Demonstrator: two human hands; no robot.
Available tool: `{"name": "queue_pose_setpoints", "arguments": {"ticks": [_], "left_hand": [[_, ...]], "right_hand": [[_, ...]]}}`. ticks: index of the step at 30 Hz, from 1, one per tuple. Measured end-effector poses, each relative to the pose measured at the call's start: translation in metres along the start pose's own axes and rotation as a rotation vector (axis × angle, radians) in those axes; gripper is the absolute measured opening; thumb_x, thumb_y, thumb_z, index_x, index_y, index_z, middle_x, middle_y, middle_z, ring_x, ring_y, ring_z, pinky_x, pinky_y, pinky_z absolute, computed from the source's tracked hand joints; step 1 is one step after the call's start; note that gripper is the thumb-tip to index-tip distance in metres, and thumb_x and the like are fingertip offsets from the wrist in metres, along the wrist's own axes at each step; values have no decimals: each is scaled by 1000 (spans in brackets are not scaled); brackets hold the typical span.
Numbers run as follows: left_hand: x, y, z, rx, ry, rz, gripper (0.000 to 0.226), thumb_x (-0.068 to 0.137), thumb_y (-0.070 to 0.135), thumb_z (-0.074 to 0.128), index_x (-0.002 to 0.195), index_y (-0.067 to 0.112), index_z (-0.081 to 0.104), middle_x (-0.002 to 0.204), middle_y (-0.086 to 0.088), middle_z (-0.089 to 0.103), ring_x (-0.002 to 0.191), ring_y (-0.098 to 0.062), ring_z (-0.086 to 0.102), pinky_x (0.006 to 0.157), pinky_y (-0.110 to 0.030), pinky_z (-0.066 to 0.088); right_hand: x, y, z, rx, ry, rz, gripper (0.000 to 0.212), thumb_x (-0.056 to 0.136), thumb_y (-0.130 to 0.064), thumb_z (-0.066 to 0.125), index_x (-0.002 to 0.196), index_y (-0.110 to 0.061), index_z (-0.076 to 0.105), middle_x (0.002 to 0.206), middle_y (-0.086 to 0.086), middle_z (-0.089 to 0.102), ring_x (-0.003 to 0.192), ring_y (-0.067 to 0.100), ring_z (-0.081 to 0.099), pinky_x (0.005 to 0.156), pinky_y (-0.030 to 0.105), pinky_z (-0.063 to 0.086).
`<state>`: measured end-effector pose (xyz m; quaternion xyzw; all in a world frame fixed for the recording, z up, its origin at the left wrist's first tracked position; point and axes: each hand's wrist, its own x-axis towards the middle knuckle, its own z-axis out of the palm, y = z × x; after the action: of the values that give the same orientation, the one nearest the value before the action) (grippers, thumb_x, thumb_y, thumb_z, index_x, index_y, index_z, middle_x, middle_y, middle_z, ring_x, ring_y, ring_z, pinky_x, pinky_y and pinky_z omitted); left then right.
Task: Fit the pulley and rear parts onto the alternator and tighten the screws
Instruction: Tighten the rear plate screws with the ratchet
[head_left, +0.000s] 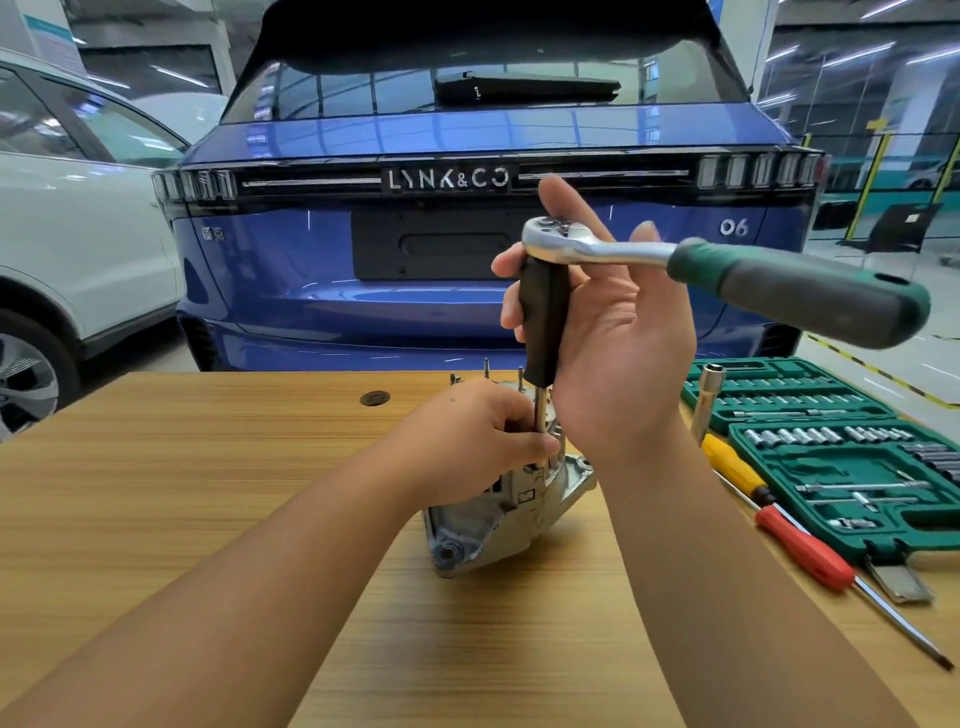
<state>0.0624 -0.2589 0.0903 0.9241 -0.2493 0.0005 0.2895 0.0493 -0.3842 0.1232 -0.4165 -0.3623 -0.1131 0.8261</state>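
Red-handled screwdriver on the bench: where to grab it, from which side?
Take the red screwdriver by its red handle, from above. It lies flat on the table, the handle bare on top, the thin shaft pointing toward the near edge. The yellow screwdriver and socket case crowd its far side.

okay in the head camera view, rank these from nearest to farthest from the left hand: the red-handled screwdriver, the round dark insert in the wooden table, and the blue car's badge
From the left hand:
1. Round dark insert in the wooden table, just up-left of the hand.
2. Red-handled screwdriver, lying right, beside the green socket case.
3. Blue car's badge, beyond the table's far edge.
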Motion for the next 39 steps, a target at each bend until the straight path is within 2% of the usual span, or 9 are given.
{"name": "queue_pose_setpoints", "arguments": {"ticks": [4,7,10,14,20,27,30,32,39], "left_hand": [[1,-1,0,20,13,9,26,93,45,64,72,31,64,60,13,57,48,-3,47,42,-14,32],[2,-1,1,59,-12,16,20,93,51,61,88,34,70,79,8,68,65,-8,60,58,-30,50],[2,-3,1,37,-10,18,18,93,51,62,87,35,69,73,11,66,54,3,53,44,-15,39],[3,-3,-1,14,-18,4,21,93,48,64,78,34,66,66,16,61,47,3,48,37,-12,33],[2,-4,-2,46,-29,-1,18,93,49,63,85,34,69,77,7,67,64,-3,57,53,-20,42],[1,2,-1,2,-26,-4,22,95,43,63,80,27,68,62,12,61,49,0,50,43,-11,38],[-2,2,0,-33,-25,-14,22,93,42,65,93,21,72,89,-2,72,82,-20,68,82,-42,59],[-5,5,0,-45,3,-18,19,91,40,68,88,22,67,95,-9,70,91,-27,67,85,-53,57],[-3,9,0,31,24,-24,17,90,41,67,80,29,61,89,0,68,87,-19,67,82,-49,59]], "right_hand": [[1,-3,5,-147,210,-4,45,92,-38,54,130,-12,51,79,1,61,64,17,51,62,27,44],[-1,-2,6,-385,346,-117,28,89,-32,72,107,-12,63,62,-6,51,54,10,43,51,21,40],[2,-7,1,-349,404,-77,12,89,-26,71,82,-17,66,58,-7,49,50,11,41,49,21,38],[3,-8,-6,-209,239,73,17,83,-18,69,99,-18,64,71,-6,57,64,11,52,62,20,45],[-1,-1,5,-219,185,-13,25,83,-8,70,102,-18,58,78,-10,66,70,6,60,64,18,49],[2,8,3,-401,142,-262,38,95,2,59,120,-27,57,92,1,58,64,12,54,60,25,48],[3,12,4,-380,108,-300,45,95,13,54,116,-26,60,86,-13,61,62,6,52,56,18,47],[2,13,5,-414,111,-303,37,96,6,57,116,-26,59,83,-12,60,59,6,51,56,16,46],[-1,5,9,-507,142,-258,32,97,3,57,121,-18,52,86,10,48,60,8,46,58,16,45]]}}
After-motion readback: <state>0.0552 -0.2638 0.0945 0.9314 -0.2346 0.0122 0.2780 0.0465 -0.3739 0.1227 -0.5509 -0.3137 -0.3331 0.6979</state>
